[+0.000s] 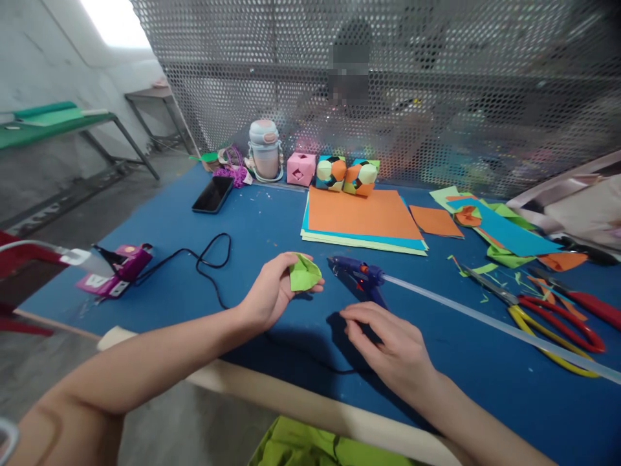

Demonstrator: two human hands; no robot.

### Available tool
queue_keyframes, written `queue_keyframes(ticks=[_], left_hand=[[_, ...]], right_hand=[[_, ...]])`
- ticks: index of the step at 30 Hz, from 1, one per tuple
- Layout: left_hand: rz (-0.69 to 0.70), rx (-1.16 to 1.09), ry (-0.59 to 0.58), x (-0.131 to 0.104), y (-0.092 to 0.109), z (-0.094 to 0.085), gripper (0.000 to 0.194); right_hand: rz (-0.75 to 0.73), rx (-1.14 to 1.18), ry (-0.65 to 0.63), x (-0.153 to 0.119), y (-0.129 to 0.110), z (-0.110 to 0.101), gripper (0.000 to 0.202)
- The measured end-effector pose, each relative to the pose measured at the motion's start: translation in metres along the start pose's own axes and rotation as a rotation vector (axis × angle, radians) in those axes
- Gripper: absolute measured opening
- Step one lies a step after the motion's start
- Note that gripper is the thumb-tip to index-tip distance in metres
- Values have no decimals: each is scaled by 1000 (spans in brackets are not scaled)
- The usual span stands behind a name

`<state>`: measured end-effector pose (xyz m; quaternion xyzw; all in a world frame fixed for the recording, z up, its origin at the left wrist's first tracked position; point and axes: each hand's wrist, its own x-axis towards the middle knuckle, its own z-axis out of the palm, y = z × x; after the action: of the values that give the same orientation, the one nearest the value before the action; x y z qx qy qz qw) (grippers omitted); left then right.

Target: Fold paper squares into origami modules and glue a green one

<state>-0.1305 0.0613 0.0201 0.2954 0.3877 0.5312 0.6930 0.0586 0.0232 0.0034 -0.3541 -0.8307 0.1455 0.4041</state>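
Observation:
My left hand (272,288) holds a folded piece of lime-green paper (304,273) between thumb and fingers, just above the blue table. To its right lies a dark blue glue gun (356,270) with a long clear glue stick (460,303) running out of its back. Close in front of the gun's handle is my right hand (388,336), its thumb and fingers drawn together in a pinch. Whether anything small is between those fingertips cannot be made out. The gun's black cord (213,278) passes behind and under my left forearm.
Stacked paper sheets (363,213) lie ahead, with paper balls (361,176), a pink paper cube (301,169) and a bottle (265,152) behind. Scissors (514,301) and paper scraps (504,226) are at right. A phone (213,194) and power strip (119,272) lie left; a perforated metal screen (272,84) stands behind.

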Motion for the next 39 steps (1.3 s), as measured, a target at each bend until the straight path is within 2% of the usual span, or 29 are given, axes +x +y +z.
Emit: queue_keyframes(ticks=[6, 10, 15, 17, 19, 24, 27, 32, 36, 39], left_hand=[[123, 27, 73, 5, 4, -2, 20], [153, 112, 101, 6, 0, -1, 19], [188, 251, 69, -1, -1, 1, 9], [208, 326, 30, -6, -1, 2, 7], [300, 446, -18, -10, -2, 1, 7], [790, 837, -150, -14, -12, -5, 20], [953, 987, -239, -15, -18, -8, 27], [1130, 1116, -379, -20, -21, -11, 23], [1135, 1154, -521, -23, -20, -11, 32], [1159, 1158, -504, -20, -21, -11, 36]], right_hand=[[61, 29, -152, 0, -2, -5, 21], [42, 25, -164, 1, -3, -4, 19], [-11, 24, -169, 1, -3, -1, 17], [-10, 44, -176, 0, -3, -1, 16], [15, 70, -179, 0, -3, 0, 14], [86, 87, -138, -1, -5, 5, 13], [58, 52, -86, -1, -5, 10, 18], [-69, -63, -14, -2, -3, 11, 10], [-143, -81, 39, -3, 1, 7, 14], [-145, -43, 60, -2, 1, 5, 16]])
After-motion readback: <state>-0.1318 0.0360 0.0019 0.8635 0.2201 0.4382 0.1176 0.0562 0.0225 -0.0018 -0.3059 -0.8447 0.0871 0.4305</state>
